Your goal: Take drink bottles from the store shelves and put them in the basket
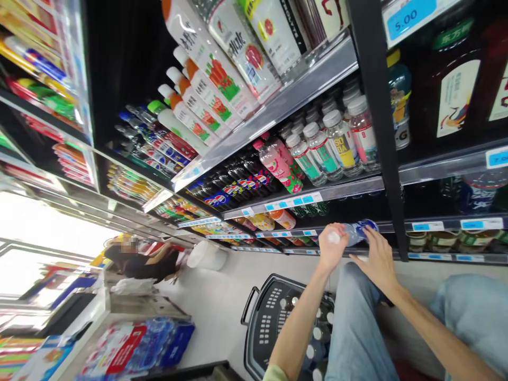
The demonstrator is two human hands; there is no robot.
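clear bottle (352,234), white-capped and blue-labelled, raised above the floor just in front of the lower shelves (387,227). left hand (330,246): fingers wrapped firmly about the cap end. right hand (379,255): fingers loosely spread, tips at the blue-labelled end; whether they press or merely graze cannot be told. below, a dark basket (260,349) with white-capped bottles (317,334) packed in it. likely hazards: with the right hand so slack, the bottle could swing or slip if the left grip eased; its far end, close to the shelf edge, could knock there if turned carelessly. legible marks: "soda" on a yellow-labelled bottle (343,148), pepsi emblems on the dark bottles (242,185), "trolyte", part of a word, on a white-labelled bottle (280,37), and "5.00" on a blue price tag (411,20); the held bottle's own lettering is too small to read. farther off: a white bucket (208,256) and, beside it, another person (146,260) in dark clothing.
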